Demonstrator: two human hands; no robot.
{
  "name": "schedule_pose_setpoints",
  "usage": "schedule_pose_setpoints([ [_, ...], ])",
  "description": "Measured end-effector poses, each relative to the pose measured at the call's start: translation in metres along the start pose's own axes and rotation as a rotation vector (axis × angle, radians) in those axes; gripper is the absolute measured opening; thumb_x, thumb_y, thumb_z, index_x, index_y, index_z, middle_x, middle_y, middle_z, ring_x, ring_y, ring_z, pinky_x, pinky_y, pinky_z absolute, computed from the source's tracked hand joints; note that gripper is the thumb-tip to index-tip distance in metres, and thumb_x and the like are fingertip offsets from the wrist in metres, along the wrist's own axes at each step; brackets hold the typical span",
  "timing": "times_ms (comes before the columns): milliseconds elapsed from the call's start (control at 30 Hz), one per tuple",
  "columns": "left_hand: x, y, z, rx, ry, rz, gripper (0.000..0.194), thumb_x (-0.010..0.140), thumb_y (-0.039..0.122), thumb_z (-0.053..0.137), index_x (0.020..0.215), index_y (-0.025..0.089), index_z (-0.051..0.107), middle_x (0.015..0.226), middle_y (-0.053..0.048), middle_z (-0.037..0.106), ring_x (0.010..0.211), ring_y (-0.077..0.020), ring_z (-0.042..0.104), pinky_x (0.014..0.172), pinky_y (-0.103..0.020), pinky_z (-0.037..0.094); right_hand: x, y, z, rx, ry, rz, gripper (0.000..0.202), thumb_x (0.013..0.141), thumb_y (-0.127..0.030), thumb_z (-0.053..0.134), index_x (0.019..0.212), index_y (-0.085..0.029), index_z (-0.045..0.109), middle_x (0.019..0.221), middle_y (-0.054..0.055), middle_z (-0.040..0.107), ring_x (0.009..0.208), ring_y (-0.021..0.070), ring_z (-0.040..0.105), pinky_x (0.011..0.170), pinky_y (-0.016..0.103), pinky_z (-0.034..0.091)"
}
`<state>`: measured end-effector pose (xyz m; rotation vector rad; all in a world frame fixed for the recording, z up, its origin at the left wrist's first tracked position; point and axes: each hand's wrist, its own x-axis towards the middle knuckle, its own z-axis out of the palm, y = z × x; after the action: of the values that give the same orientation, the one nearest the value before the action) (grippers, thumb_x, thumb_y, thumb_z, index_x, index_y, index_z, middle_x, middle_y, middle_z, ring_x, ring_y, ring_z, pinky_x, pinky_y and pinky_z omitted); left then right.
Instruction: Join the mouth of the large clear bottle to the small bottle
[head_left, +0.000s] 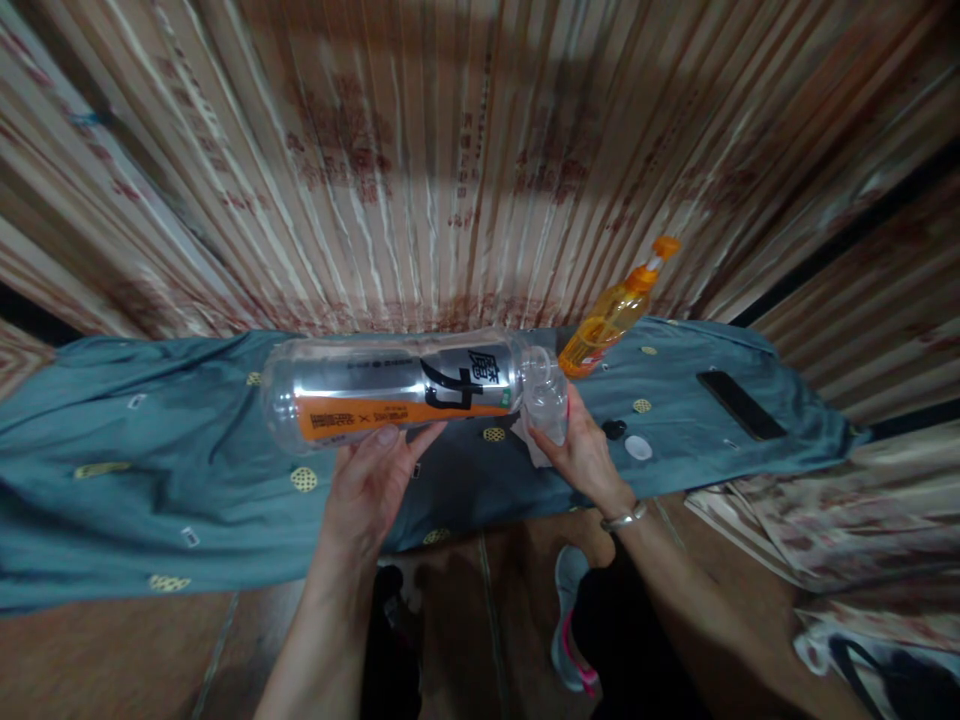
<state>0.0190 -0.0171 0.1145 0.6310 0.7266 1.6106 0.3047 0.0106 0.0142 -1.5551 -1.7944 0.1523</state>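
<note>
A large clear plastic bottle (397, 385) with a silver and orange label lies level above the table, its neck pointing right. My left hand (371, 475) grips it from below, thumb along the near side. At the bottle's mouth, my right hand (581, 445) is closed around a small clear container (546, 400), whose opening meets or nearly meets the neck. Whether liquid passes between them I cannot tell. Beneath the right hand lies a pale piece of paper or tissue (534, 445). A white round cap (638, 447) and a small black cap-like piece (615, 429) rest just right of that hand.
Behind the right hand stands a yellow pump bottle (611, 320) with an orange top. A black phone (740, 404) lies at the table's right. Green patterned cloth (217, 480) covers the narrow table, and a pleated curtain (420, 200) hangs close behind it.
</note>
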Motion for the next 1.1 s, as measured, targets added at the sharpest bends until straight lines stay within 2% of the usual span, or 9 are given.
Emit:
schedule_pose_setpoints([
  [133,-0.0004,0.0018,0.0051,0.001,-0.004,-0.007,0.043,0.058,0.029,0.098,0.096,0.031,0.077,0.103,-0.002,0.082,0.121,-0.0345,0.071,0.1,-0.059,0.063,-0.0004,0.0009,0.0013,-0.007,0.011,-0.014,0.087,0.093,-0.048,0.071,0.164,-0.013,0.033,0.158,0.023,0.059,0.145,0.0365,0.061,0.117,0.057,0.055],
  [267,-0.0005,0.0019,0.0058,0.011,0.003,0.005,0.042,0.059,0.029,0.098,0.095,0.031,0.077,0.102,-0.001,0.082,0.12,-0.0338,0.072,0.104,-0.061,0.06,-0.0013,0.0023,0.0027,-0.02,0.022,-0.035,0.087,0.094,-0.048,0.07,0.165,-0.015,0.031,0.158,0.022,0.059,0.144,0.0357,0.061,0.116,0.056,0.056],
  [533,0.0006,0.0014,0.0014,0.041,0.006,0.019,0.036,0.058,0.033,0.102,0.084,0.03,0.078,0.083,0.001,0.081,0.104,-0.0316,0.078,0.102,-0.061,0.062,-0.0021,0.0029,0.0036,-0.021,0.027,-0.064,0.087,0.095,-0.049,0.068,0.167,-0.018,0.029,0.161,0.021,0.057,0.147,0.0353,0.059,0.118,0.058,0.055],
  [767,0.0008,0.0021,0.0027,0.057,0.013,0.027,0.047,0.055,0.032,0.103,0.095,0.029,0.08,0.088,-0.002,0.083,0.105,-0.0342,0.079,0.096,-0.057,0.065,-0.0022,0.0036,0.0039,-0.014,0.03,-0.079,0.089,0.095,-0.048,0.07,0.168,-0.02,0.027,0.161,0.02,0.057,0.147,0.0357,0.059,0.118,0.058,0.055],
  [967,0.0004,0.0032,0.0041,0.049,0.001,0.0,0.045,0.058,0.03,0.101,0.099,0.031,0.08,0.095,-0.002,0.084,0.111,-0.0358,0.078,0.106,-0.064,0.059,-0.0019,0.0046,0.0033,-0.016,0.019,-0.086,0.088,0.095,-0.046,0.07,0.167,-0.017,0.028,0.161,0.021,0.056,0.147,0.0355,0.058,0.119,0.057,0.054],
  [1100,0.0012,0.0015,0.0029,0.036,-0.013,-0.001,0.048,0.059,0.028,0.1,0.103,0.03,0.081,0.1,-0.003,0.084,0.116,-0.0369,0.076,0.106,-0.063,0.059,-0.003,0.0064,0.0052,-0.022,0.033,-0.097,0.089,0.096,-0.048,0.069,0.168,-0.019,0.025,0.161,0.021,0.057,0.147,0.0349,0.059,0.117,0.057,0.056],
])
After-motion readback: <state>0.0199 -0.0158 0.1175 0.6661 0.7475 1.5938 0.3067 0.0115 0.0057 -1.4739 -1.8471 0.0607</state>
